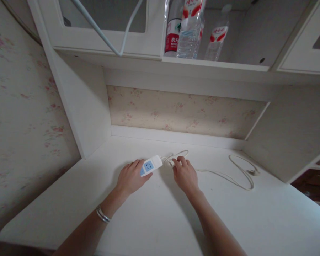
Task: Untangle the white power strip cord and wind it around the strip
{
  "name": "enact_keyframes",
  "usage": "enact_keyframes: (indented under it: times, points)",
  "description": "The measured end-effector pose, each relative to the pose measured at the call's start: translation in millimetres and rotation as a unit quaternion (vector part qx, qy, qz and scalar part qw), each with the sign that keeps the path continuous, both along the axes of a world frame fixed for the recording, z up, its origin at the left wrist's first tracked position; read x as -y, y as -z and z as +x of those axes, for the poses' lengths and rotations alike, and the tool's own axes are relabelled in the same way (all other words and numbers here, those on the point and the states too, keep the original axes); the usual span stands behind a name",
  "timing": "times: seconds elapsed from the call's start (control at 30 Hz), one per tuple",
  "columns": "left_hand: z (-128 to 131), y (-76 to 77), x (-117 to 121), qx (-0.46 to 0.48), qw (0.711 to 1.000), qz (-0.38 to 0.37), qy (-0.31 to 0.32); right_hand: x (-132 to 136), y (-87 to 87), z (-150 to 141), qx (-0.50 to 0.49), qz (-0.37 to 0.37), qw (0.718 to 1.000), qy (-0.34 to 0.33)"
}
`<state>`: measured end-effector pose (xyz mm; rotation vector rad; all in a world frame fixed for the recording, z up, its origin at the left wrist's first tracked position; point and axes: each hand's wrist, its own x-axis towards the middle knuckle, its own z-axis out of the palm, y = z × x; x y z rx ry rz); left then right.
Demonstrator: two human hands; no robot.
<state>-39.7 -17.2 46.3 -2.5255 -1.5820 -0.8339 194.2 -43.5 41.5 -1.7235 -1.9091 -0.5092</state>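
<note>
In the head view, a white power strip (153,163) with blue socket faces is in the grasp of my left hand (131,176). Its near part is covered by the fingers, and its far end points up and right. My right hand (185,173) is closed just right of the strip, with thumb and fingers pinching the white cord (218,174) close to where it leaves the strip. Whether something else sits in that pinch is hidden. A small loop of cord lies behind the right hand. From there the cord runs right across the desk to its plug (254,172).
Both hands are over a white desk (154,220) with side panels and a back ledge. Overhead, a shelf (216,64) holds several plastic bottles (189,39). A pale bent rod or tube (106,39) hangs in front of the cabinet door at upper left.
</note>
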Motion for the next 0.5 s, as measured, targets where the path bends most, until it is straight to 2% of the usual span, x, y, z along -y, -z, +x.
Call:
enact_keyframes:
  times: [0.13, 0.23, 0.3, 0.4, 0.5]
  points:
    - [-15, 5.2, -14, 0.072, 0.995, -0.039, -0.058, -4, 3.0, 10, -0.030, -0.004, 1.000, -0.001]
    - [-32, 11.0, -34, 0.156, 0.978, -0.095, -0.097, -9, 5.8, 25, -0.093, 0.009, 0.996, 0.012]
    - [-46, 14.5, -47, 0.228, 0.954, -0.137, -0.136, -14, 7.8, 41, -0.137, 0.019, 0.990, 0.037]
    - [-64, 17.6, -59, 0.357, 0.903, -0.158, -0.181, -20, 12.8, 68, -0.186, 0.044, 0.978, 0.088]
    - [-68, 16.5, -60, 0.463, 0.855, -0.174, -0.157, -24, 21.9, 86, -0.167, 0.031, 0.978, 0.125]
